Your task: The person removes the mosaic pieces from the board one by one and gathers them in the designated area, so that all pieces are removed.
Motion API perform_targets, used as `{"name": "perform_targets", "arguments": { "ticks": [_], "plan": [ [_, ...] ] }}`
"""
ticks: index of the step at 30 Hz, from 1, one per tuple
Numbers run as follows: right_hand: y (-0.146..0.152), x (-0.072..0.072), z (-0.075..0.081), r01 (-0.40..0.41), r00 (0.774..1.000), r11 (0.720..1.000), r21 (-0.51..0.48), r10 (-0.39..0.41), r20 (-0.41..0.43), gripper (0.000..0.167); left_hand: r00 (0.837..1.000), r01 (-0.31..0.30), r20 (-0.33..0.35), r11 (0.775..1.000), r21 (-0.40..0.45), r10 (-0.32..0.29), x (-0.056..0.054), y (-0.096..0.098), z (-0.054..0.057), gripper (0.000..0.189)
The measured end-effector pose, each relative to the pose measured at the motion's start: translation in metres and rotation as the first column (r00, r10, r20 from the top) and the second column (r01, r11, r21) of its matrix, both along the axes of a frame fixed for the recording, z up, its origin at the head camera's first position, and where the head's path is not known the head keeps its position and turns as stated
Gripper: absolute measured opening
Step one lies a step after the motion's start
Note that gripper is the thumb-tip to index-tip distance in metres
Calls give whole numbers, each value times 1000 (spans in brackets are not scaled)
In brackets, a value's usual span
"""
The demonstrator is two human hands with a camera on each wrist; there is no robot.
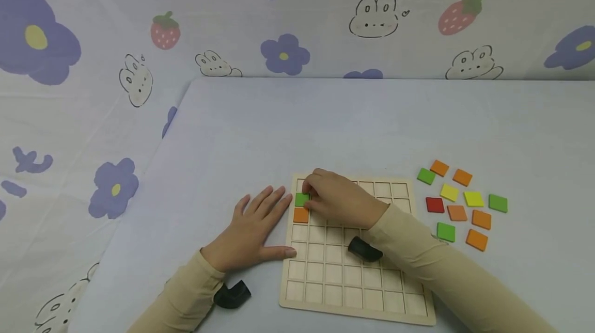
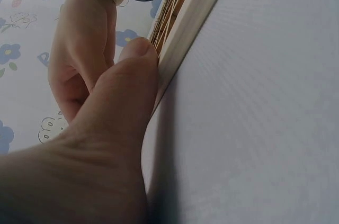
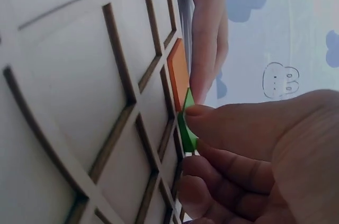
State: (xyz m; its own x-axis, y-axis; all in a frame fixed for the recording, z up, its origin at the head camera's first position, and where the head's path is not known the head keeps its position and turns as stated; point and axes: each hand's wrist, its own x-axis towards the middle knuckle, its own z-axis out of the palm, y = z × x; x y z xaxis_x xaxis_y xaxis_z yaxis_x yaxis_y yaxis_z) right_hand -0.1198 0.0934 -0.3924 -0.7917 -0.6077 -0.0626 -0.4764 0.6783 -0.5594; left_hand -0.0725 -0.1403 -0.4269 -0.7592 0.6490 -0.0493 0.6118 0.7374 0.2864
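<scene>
A pale wooden grid board (image 1: 325,276) lies on the table. My right hand (image 1: 344,199) is over its upper left part, pinching a green square tile (image 3: 188,126) between thumb and fingers. In the right wrist view that tile stands slightly tilted at its cell, beside an orange tile (image 1: 301,215) set in the left column. My left hand (image 1: 251,235) lies with fingers spread along the board's left side, its thumb (image 2: 139,49) touching the edge. The fingers of my right hand hide some of the top left cells.
Right of the board lie several loose tiles, among them a red tile (image 1: 435,205), a yellow tile (image 1: 473,199), a green tile (image 1: 498,203) and an orange tile (image 1: 476,240). A white cloth (image 1: 232,131) covers the table. A printed curtain (image 1: 316,18) hangs behind.
</scene>
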Motion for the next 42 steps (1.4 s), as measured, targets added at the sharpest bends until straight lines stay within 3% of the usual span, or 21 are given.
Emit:
{"name": "perform_targets", "arguments": {
  "ticks": [14, 31, 42],
  "plan": [
    [-2, 3, 4, 31, 999, 997, -67, -29, 21, 11, 1000, 5, -1, 1000, 7, -5, 1, 0, 1, 98],
    [-2, 3, 2, -26, 998, 996, -89, 21, -62, 8, 1000, 8, -5, 1000, 4, -8, -1, 1, 2, 98],
    [29, 1, 9, 67, 998, 995, -80, -68, -13, 12, 1000, -4, -3, 1000, -7, 4, 0, 1, 2, 98]
  ]
}}
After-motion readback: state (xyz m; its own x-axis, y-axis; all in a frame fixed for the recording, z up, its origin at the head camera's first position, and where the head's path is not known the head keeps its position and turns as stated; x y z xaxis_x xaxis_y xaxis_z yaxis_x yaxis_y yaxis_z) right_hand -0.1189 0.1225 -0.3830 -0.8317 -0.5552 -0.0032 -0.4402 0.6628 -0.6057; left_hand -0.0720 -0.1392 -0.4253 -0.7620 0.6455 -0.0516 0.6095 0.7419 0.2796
